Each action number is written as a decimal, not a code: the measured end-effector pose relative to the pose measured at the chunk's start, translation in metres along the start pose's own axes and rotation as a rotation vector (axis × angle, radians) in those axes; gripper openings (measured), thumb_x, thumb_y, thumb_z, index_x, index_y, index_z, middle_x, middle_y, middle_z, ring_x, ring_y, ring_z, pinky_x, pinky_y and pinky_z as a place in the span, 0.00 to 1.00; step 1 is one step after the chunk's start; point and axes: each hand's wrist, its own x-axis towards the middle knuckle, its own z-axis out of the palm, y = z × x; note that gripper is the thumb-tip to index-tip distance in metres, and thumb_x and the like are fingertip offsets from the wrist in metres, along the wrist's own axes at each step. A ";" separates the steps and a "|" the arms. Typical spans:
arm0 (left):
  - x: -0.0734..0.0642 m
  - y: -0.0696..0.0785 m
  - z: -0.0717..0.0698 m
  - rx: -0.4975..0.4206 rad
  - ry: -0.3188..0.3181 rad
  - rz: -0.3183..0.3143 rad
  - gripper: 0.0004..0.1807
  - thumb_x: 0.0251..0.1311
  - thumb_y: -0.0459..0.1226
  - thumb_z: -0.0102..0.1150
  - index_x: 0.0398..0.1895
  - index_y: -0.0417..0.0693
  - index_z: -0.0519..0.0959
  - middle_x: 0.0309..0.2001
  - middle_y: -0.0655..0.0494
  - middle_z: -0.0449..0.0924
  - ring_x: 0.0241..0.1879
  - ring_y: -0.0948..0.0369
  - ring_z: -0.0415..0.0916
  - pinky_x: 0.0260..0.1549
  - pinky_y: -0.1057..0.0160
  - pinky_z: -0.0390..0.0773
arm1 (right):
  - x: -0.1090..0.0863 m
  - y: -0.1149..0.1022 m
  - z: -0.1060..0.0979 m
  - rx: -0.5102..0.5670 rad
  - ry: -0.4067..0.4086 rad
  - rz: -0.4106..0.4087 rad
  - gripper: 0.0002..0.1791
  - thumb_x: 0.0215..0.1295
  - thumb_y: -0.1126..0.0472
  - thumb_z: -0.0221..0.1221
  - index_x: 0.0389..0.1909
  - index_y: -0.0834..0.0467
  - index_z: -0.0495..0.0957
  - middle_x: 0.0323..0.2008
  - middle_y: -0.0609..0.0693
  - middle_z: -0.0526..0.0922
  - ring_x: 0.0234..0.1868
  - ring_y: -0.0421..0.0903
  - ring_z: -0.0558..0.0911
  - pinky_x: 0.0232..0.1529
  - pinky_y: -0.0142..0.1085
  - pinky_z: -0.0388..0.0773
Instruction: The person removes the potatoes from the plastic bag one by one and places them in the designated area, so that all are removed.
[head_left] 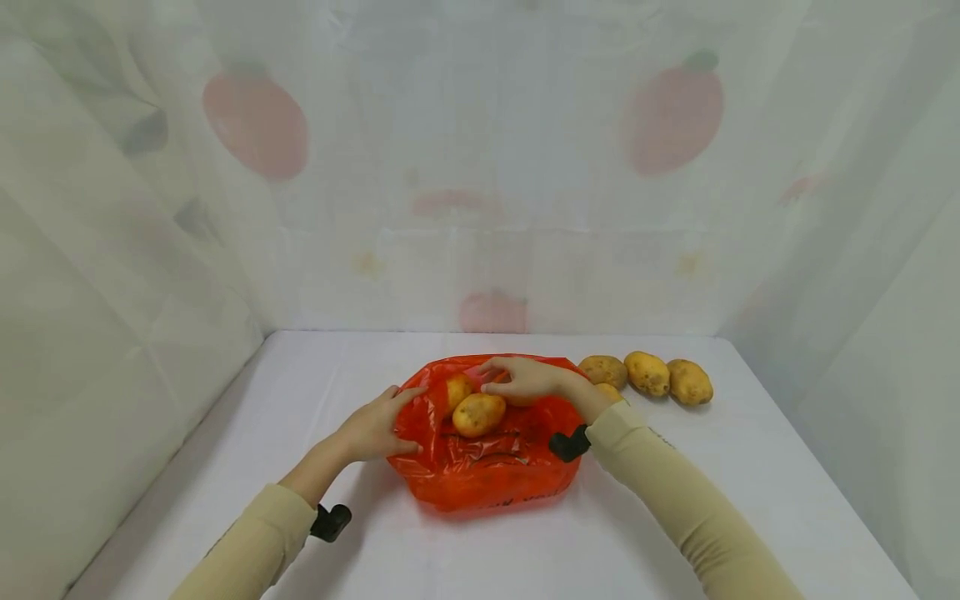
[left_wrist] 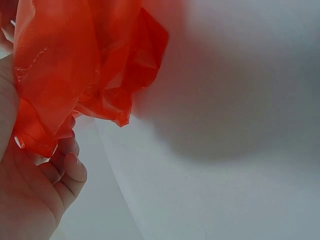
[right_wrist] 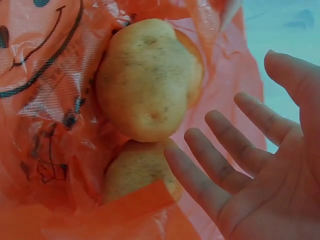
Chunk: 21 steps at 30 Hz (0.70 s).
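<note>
A red plastic bag [head_left: 495,487] lies on its side on the table, its mouth spread toward the back. Several potatoes [head_left: 480,415] rest on and inside it. The left hand [head_left: 378,427] grips the bag's left edge, with fingers curled round the crumpled plastic [left_wrist: 60,75] in the left wrist view. Over the bag's back part is the right hand [head_left: 521,379], its fingers spread and holding nothing. From the right wrist, its open palm [right_wrist: 270,185] shows beside a large potato [right_wrist: 145,80]; a lower potato [right_wrist: 140,170] is partly covered by a red flap.
Several loose potatoes [head_left: 647,373] sit on the white table [head_left: 750,483] right of the bag, one partly hidden behind the right forearm. Pale fabric walls [head_left: 585,208] with faded fruit prints enclose the table at the back and sides.
</note>
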 end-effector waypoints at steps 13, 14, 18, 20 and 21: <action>0.001 0.002 0.001 0.003 0.003 0.004 0.48 0.39 0.47 0.73 0.67 0.57 0.61 0.55 0.47 0.66 0.47 0.52 0.73 0.47 0.48 0.75 | 0.010 0.012 0.009 0.006 -0.016 0.046 0.29 0.66 0.46 0.51 0.65 0.52 0.63 0.62 0.49 0.67 0.60 0.45 0.67 0.62 0.43 0.64; 0.001 0.002 0.000 0.003 0.003 0.003 0.48 0.39 0.47 0.73 0.67 0.58 0.61 0.55 0.48 0.66 0.47 0.52 0.73 0.47 0.48 0.75 | 0.010 0.013 0.010 0.016 -0.018 0.042 0.28 0.66 0.47 0.50 0.65 0.53 0.62 0.62 0.49 0.67 0.60 0.45 0.68 0.61 0.43 0.64; 0.001 0.002 0.000 0.000 0.006 0.009 0.48 0.39 0.46 0.73 0.67 0.57 0.61 0.55 0.47 0.66 0.47 0.52 0.73 0.46 0.47 0.75 | 0.012 0.014 0.013 0.049 -0.022 0.036 0.28 0.67 0.49 0.50 0.66 0.53 0.62 0.62 0.49 0.67 0.60 0.45 0.68 0.61 0.43 0.65; 0.001 0.002 0.000 0.003 0.008 0.009 0.48 0.39 0.46 0.73 0.67 0.57 0.61 0.54 0.48 0.67 0.47 0.52 0.73 0.46 0.47 0.75 | 0.012 0.015 0.014 0.047 -0.014 0.038 0.28 0.67 0.48 0.50 0.66 0.53 0.62 0.62 0.49 0.68 0.60 0.45 0.68 0.60 0.43 0.66; 0.001 0.002 0.000 0.003 0.010 0.010 0.48 0.39 0.46 0.73 0.67 0.57 0.61 0.54 0.48 0.67 0.47 0.52 0.73 0.46 0.47 0.75 | 0.012 0.015 0.015 0.050 -0.011 0.044 0.28 0.67 0.48 0.50 0.65 0.53 0.62 0.61 0.49 0.68 0.60 0.45 0.68 0.60 0.42 0.66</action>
